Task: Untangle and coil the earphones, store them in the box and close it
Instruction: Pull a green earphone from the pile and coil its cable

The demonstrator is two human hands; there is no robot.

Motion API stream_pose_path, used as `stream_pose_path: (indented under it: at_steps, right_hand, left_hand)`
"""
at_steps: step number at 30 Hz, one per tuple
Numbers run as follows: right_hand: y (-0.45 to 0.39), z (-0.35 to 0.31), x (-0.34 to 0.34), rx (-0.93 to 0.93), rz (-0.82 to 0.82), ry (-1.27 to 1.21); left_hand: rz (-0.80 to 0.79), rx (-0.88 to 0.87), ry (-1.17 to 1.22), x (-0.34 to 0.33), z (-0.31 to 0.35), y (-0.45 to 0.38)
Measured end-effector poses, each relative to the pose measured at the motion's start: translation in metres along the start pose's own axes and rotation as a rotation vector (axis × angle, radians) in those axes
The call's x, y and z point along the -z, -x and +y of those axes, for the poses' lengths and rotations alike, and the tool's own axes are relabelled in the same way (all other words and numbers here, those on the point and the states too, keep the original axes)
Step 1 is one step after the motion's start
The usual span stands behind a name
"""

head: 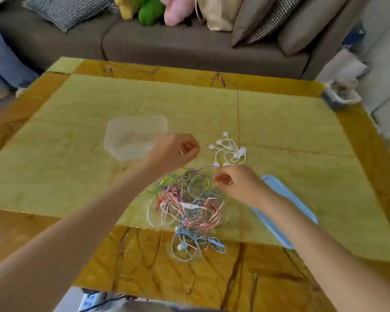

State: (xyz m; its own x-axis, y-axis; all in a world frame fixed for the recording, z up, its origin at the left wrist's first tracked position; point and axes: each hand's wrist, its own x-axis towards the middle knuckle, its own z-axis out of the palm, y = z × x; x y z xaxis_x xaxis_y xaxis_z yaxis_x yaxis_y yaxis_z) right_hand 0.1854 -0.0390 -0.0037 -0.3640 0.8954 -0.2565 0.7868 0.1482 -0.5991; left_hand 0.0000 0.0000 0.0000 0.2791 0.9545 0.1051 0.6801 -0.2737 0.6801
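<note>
Your hands (pixel 198 163) each pinch a cord above the tangle (pixel 187 203); nothing is coiled, the box (pixel 122 152) sits empty, its lid (pixel 284 206) off.

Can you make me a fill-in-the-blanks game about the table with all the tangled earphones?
1. The clear plastic box has no ____ on it.
2. The flat lid lying under the right forearm is light ____.
3. The separate bunch of earphones beyond the right hand is ____ in colour.
4. The tangled pile lies nearer the person than the box, and the box holds ____ earphones.

Missing words: lid; blue; white; no
</note>
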Motion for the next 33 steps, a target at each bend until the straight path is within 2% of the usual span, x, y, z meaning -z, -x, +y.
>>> stream_pose_path:
  at_steps: [4,8,10,15,19,24,26,27,29,31,33]
  right_hand:
    - [-0.021,0.014,-0.025,-0.003,-0.122,0.139]
    - [-0.018,0.015,-0.025,-0.004,-0.116,0.211]
    - [-0.009,0.012,-0.029,-0.001,-0.048,0.229]
    - [0.022,0.006,-0.042,-0.098,0.212,-0.187]
    - [0.040,0.004,-0.043,-0.072,0.586,-0.576]
    - [0.052,0.026,-0.039,-0.063,1.064,-0.929]
    - [0.049,0.041,-0.042,-0.146,1.166,-0.881]
    - [0.044,0.048,-0.047,-0.212,1.142,-0.777]
    - [0.033,0.060,-0.058,-0.291,0.899,-0.567]
    - [0.027,0.066,-0.064,-0.287,0.593,-0.442]
    - [0.027,0.067,-0.063,-0.227,0.427,-0.212]
  left_hand:
    - [-0.093,-0.123,0.029,-0.037,-0.033,0.003]
    - [-0.111,-0.229,0.060,-0.050,-0.036,0.010]
    - [-0.120,-0.257,0.049,-0.052,-0.033,0.019]
    - [-0.326,-0.176,0.040,-0.053,-0.012,0.046]
    - [-0.363,-0.111,0.017,-0.062,0.002,0.059]
    - [-0.107,-0.040,-0.048,-0.088,0.015,0.060]
    - [-0.024,0.000,-0.100,-0.095,0.021,0.060]
    - [0.002,0.006,-0.106,-0.100,0.023,0.059]
    - [0.017,0.003,-0.108,-0.108,0.028,0.058]
    - [-0.005,-0.001,-0.131,-0.116,0.032,0.053]
    - [-0.010,-0.004,-0.175,-0.125,0.032,0.050]
